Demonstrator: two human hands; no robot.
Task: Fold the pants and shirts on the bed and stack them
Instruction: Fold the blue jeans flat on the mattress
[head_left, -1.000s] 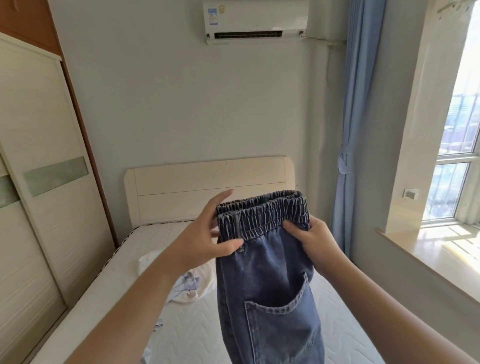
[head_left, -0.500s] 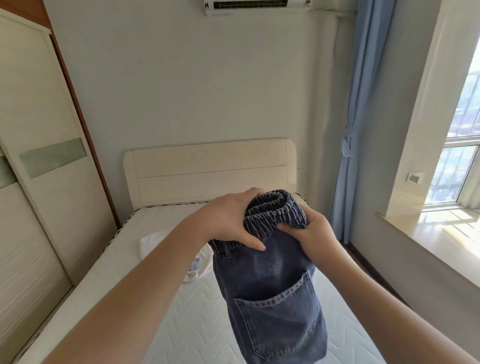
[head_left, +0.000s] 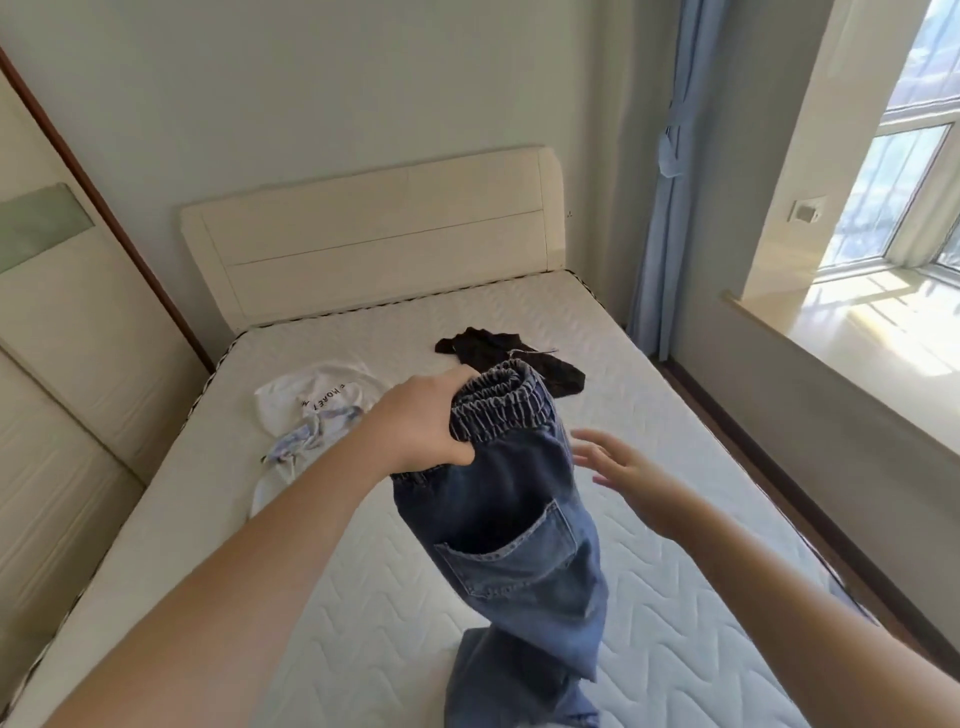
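A pair of blue jeans (head_left: 511, 525) with an elastic waistband hangs over the white mattress (head_left: 649, 597), folded lengthwise, back pocket facing me. My left hand (head_left: 421, 421) grips the bunched waistband from the left. My right hand (head_left: 623, 473) hovers just to the right of the jeans, fingers spread and holding nothing. The legs trail down onto the mattress near its front edge. A white shirt (head_left: 311, 410) with printed lettering lies crumpled at the left of the mattress. A dark garment (head_left: 511, 356) lies crumpled beyond the waistband.
A cream headboard (head_left: 374, 234) stands at the far end of the bed. A wardrobe (head_left: 62, 364) runs along the left side. A blue curtain (head_left: 662, 182) and a sunlit windowsill (head_left: 852, 332) are on the right, with dark floor between bed and wall.
My right hand has let go of the waistband and opened beside the jeans. My left hand now holds the waistband alone. The view tilted down, showing the dark garment.
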